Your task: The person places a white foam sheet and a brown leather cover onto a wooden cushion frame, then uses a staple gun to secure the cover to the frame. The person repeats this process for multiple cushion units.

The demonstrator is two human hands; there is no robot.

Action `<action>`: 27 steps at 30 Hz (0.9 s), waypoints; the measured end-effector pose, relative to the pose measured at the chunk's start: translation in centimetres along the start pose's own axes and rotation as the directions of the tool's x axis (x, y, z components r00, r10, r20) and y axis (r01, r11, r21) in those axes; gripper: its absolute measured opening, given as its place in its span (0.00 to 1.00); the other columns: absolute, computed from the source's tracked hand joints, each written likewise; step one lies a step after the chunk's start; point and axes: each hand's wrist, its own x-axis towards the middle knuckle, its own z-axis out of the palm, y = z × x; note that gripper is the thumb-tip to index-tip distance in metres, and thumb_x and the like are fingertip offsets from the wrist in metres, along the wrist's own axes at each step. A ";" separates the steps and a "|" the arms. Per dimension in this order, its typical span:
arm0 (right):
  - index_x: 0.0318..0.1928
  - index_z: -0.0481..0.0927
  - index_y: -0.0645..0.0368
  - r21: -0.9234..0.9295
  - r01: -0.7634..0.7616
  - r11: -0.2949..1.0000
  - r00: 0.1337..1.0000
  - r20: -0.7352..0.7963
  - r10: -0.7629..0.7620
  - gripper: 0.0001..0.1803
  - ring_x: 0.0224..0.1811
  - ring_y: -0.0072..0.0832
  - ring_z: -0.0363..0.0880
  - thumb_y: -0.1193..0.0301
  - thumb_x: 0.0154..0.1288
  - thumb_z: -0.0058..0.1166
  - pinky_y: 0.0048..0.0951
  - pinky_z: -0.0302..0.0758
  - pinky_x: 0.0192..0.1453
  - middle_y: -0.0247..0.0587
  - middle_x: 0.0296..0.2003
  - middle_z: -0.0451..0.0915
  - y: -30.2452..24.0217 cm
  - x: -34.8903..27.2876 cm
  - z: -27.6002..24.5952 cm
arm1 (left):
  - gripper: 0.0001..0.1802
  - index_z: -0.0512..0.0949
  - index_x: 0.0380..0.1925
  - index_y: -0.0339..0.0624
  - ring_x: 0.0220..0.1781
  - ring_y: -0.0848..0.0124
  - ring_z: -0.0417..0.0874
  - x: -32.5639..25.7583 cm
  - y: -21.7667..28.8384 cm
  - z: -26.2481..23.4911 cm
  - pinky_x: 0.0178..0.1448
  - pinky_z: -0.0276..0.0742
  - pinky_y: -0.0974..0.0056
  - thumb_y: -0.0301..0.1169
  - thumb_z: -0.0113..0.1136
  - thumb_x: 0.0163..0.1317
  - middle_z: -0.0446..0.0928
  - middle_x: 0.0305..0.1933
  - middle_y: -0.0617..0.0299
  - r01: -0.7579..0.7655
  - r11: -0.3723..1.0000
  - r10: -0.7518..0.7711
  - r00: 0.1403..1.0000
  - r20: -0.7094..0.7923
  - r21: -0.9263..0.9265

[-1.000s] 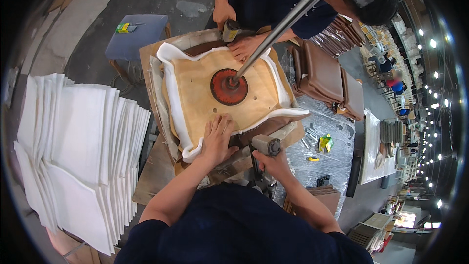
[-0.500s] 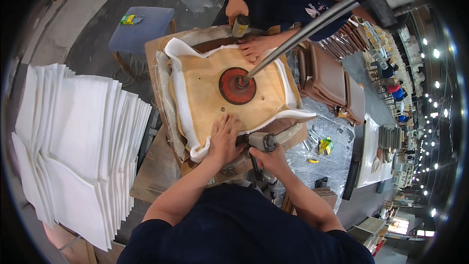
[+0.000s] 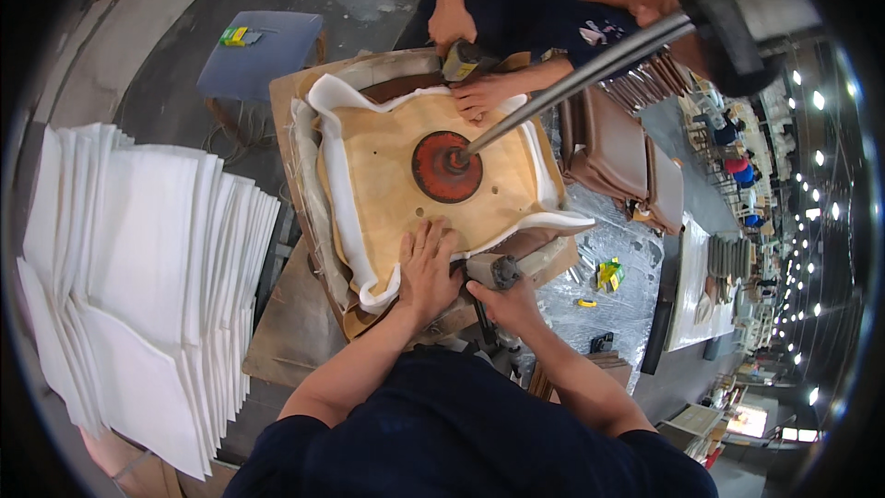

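Note:
A tan wooden seat panel (image 3: 369, 180) lies on white padding (image 3: 336, 129), with brown upholstery (image 3: 530, 242) showing under its edges. A red round disc (image 3: 429, 180) on a metal rod (image 3: 572, 74) presses on its middle. My left hand (image 3: 429, 267) lies with fingers stretched over the panel's near edge. My right hand (image 3: 510, 304) grips a staple gun (image 3: 491, 270), its nose close to my left thumb at the near edge. Whether the nose touches the upholstery is hidden. Across from me, a co-worker's hand (image 3: 452, 20) holds another staple gun (image 3: 461, 62); their other hand (image 3: 484, 95) rests on the panel.
Stacked white foam sheets (image 3: 138, 249) stand at the left. Behind them is a blue-topped stool (image 3: 263, 55) with a small green-yellow box. To the right are brown cushions (image 3: 608, 148) and a plastic-covered table (image 3: 599, 254) bearing a green-yellow packet (image 3: 609, 274) and a yellow tool (image 3: 586, 302).
The co-worker's staple gun has tilted and moved right, nearer their other hand. My right hand and staple gun have shifted slightly left, closer to my left hand, which stays on the panel.

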 end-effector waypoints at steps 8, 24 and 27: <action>0.76 0.80 0.58 0.207 0.126 0.970 0.992 -0.035 -0.121 0.38 0.34 0.22 0.89 0.65 0.68 0.80 0.32 0.88 0.41 0.42 0.50 0.92 2.3 -1.6 0.4 | 0.40 0.76 0.73 0.47 0.90 0.42 0.60 0.7 -0.5 -0.2 0.89 0.53 0.35 0.36 0.78 0.60 0.68 0.84 0.50 -0.033 0.995 0.037 0.998 -0.044 0.089; 0.76 0.81 0.57 0.223 0.318 0.921 0.852 -0.493 -0.175 0.41 0.65 0.45 0.89 0.63 0.65 0.83 0.42 0.82 0.71 0.55 0.61 0.89 11.6 -13.3 9.7 | 0.18 0.86 0.61 0.38 0.64 0.44 0.87 3.7 -2.7 -7.1 0.71 0.80 0.45 0.32 0.64 0.75 0.88 0.60 0.43 -0.246 0.933 0.268 0.962 0.049 -0.264; 0.76 0.81 0.58 0.118 0.323 0.939 0.819 -0.531 -0.216 0.41 0.64 0.48 0.90 0.64 0.64 0.84 0.43 0.82 0.69 0.55 0.60 0.89 10.6 -14.3 11.3 | 0.19 0.86 0.62 0.37 0.67 0.44 0.86 1.8 -4.7 -12.9 0.74 0.78 0.46 0.32 0.64 0.77 0.88 0.62 0.43 -0.208 0.940 0.227 0.973 0.043 -0.270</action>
